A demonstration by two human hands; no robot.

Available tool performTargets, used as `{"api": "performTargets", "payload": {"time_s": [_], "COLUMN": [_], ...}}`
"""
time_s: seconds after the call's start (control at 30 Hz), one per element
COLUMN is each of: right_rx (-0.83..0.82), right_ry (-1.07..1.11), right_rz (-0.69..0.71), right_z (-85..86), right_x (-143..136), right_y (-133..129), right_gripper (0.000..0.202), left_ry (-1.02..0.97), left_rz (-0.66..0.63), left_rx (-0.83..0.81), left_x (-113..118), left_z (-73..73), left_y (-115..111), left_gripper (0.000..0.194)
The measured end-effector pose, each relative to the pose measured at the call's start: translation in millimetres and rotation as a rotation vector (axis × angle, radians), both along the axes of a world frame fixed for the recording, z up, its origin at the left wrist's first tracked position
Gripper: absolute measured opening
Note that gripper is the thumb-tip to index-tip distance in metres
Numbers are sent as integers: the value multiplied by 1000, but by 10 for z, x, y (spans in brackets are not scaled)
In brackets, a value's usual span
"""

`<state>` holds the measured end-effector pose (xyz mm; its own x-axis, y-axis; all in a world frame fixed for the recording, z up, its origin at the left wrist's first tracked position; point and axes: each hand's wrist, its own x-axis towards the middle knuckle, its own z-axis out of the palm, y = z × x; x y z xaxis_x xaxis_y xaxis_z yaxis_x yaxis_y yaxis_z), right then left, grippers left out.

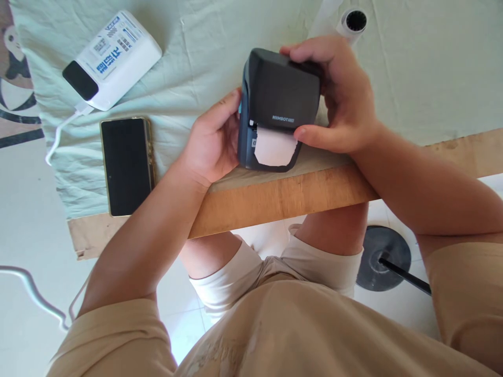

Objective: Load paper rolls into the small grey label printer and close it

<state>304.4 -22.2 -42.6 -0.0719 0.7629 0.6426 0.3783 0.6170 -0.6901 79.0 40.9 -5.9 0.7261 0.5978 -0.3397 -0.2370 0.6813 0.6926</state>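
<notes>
One table (271,200), two hands (212,140) (346,94) holding one printer (283,90)

The printer (285,86) is black with pale lettering (283,119), its paper (275,148) white, the cloth (212,36) pale green, the table (275,202) edge tan, the far-left power bank (123,73) white with blue print (112,58) and a black panel (80,80), the phone (128,167) black with gold edging (151,157).
</notes>
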Motion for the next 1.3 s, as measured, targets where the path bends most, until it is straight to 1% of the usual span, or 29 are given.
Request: {"api": "performTargets", "payload": {"time_s": [0.03,0.1,0.13,0.2,0.23,0.3,0.37,0.43,0.5,0.57,0.63,0.67,0.77,0.83,0.97,1.03,1.1,1.17,1.23,1.3], "right_rx": [11,11,8,82,127,172,203,261,270,197,99,47,-112,-208,-317,-342,-385,-439,-472,-475], "right_ry": [2,6,17,73,103,132,146,191,161,32,-151,-246,-484,-548,-525,-488,-445,-363,-227,-67], "right_rz": [-27,-135,-202,-355,-436,-571,-624,-597,-550,-550,-545,-519,-382,-337,-275,-242,-214,-195,-188,-168], "right_z": [25,88,121,177,197,221,229,230,236,251,274,287,329,361,415,428,432,428,413,389], "right_x": [-11,-43,-61,-97,-111,-126,-120,-95,-64,-43,-40,-46,-71,-83,-90,-94,-96,-91,-84,-87], "right_y": [-11,-34,-43,-47,-41,-15,19,38,20,-34,-96,-119,-135,-121,-117,-130,-139,-140,-135,-134], "right_gripper": [64,46,39,35,36,37,34,32,28,21,12,9,14,13,8,13,20,26,29,30], "left_ry": [-7,28,60,108,115,102,83,64,21,-36,-71,-73,-55,-46,-28,-8,13,10,-12,-38], "left_rz": [8,14,-41,-138,-177,-197,-198,-200,-205,-186,-159,-144,-127,-126,-129,-123,-122,-136,-129,-93], "left_rx": [30,138,198,255,259,254,258,258,249,251,271,281,292,291,297,292,282,272,252,229], "left_x": [-3,-21,-35,-65,-77,-92,-97,-99,-98,-94,-85,-80,-64,-58,-61,-67,-73,-76,-75,-70], "left_z": [1,-1,-2,-2,0,4,0,-22,-61,-108,-145,-158,-176,-178,-168,-156,-144,-141,-154,-181], "left_y": [2,16,29,63,80,107,118,116,103,79,50,36,16,18,29,28,26,25,31,43], "left_gripper": [30,30,23,24,26,24,20,20,20,19,17,17,19,21,16,18,24,25,18,8]}}
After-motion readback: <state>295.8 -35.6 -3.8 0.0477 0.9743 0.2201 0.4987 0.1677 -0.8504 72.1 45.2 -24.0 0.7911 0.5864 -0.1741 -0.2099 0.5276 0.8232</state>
